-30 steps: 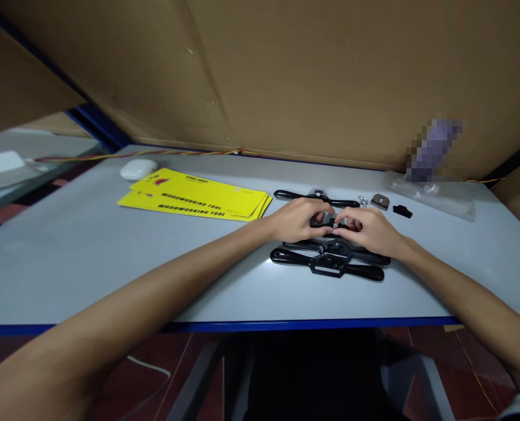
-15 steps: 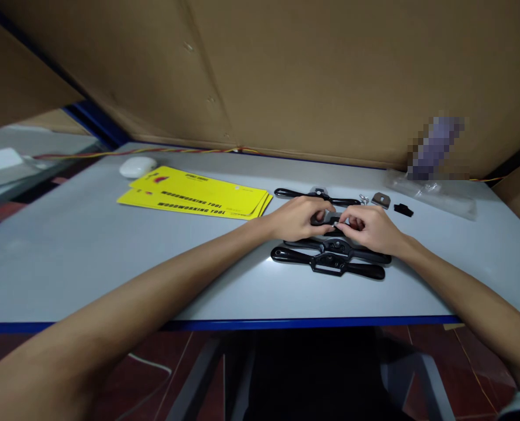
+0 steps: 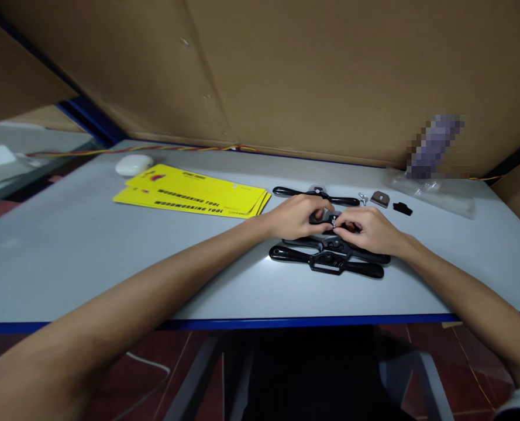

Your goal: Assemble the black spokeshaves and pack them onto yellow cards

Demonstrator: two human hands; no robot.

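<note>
Both bare forearms stretch forward and converge. Left hand curls palm-down, fingers bent inward; right hand meets it, thumb and forefinger pinched together at the fingertips, knuckles raised.

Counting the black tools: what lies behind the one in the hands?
Another black tool lies behind the held tool, its middle partly covered by the left hand. Small loose parts sit beyond the right hand.

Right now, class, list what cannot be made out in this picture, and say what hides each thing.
Head view, the only one:
1. Black tool between the left hand and right hand: mostly covered by fingers, shape unclear.
2. Silver part at the fingertips: too small to identify.
3. Purple object at the back: pixelated.
4. Small print on the yellow cards: too small.
</note>
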